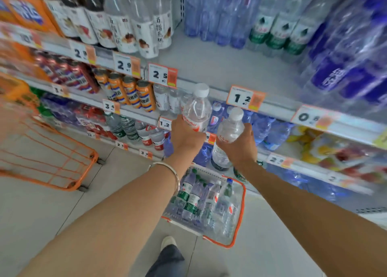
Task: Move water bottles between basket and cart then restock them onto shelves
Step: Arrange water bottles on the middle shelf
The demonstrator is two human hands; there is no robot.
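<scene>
Curling round the left bottle (196,111) and right bottle (229,131), the left hand (186,135) and right hand (240,147) hold both cap-up, ready for shelving.

Clear glossy plastic bottles (196,109); orange wire cart (48,151); shiny metal bangle (169,169).

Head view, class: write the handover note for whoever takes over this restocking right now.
Left hand grips a white-capped bottle; right hand grips a second bottle, both raised before the shelves.
The basket on the floor below holds many more bottles; the orange cart stands to the left.
Done: two bottles in hand.
Left: shelve both, then the rest of the basket.
</scene>
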